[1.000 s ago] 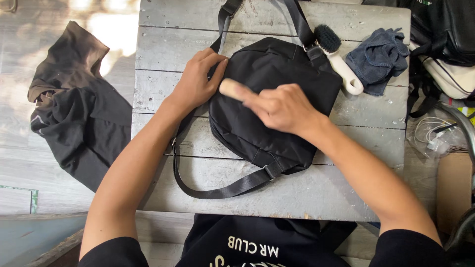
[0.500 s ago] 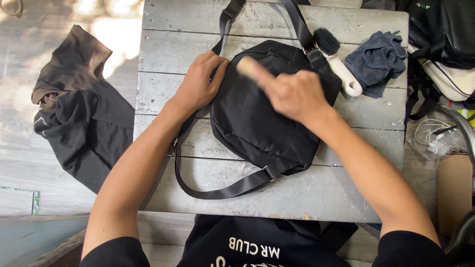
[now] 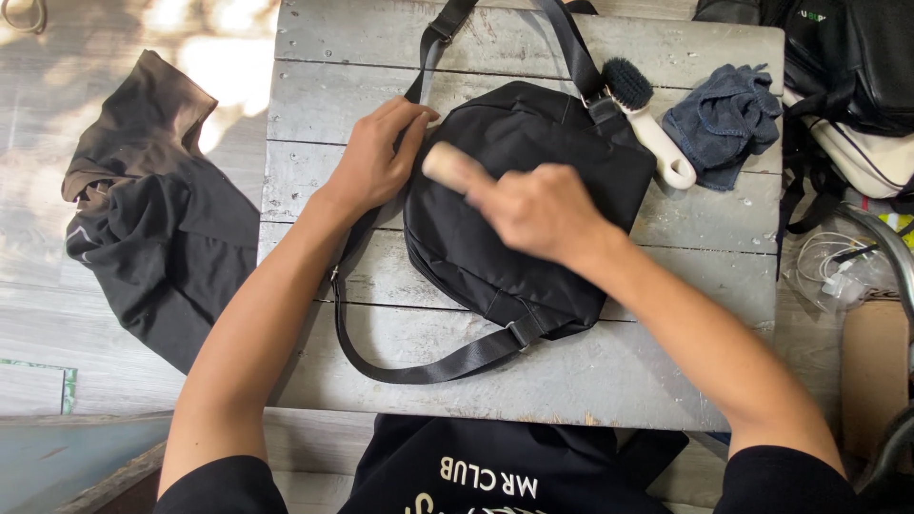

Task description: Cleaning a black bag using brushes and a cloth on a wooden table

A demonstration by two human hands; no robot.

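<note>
A black shoulder bag [image 3: 476,243] lies flat on a grey plank table [image 3: 590,371], its strap [image 3: 419,366] looping toward me. My left hand [image 3: 376,157] presses on the bag's upper left edge, fingers spread. My right hand [image 3: 538,209] is closed around a wooden-handled brush [image 3: 446,164], held against the bag's top face, with the pale handle end poking out to the left.
A second brush [image 3: 647,119] with black bristles and a white handle lies at the bag's upper right, beside a crumpled blue cloth [image 3: 724,119]. Dark clothing [image 3: 143,219] lies on the floor to the left. More bags [image 3: 857,86] and white cables [image 3: 833,266] crowd the right.
My right hand swept the brush up and right across the bag, then came back down-left. My left hand stayed in place on the bag's edge.
</note>
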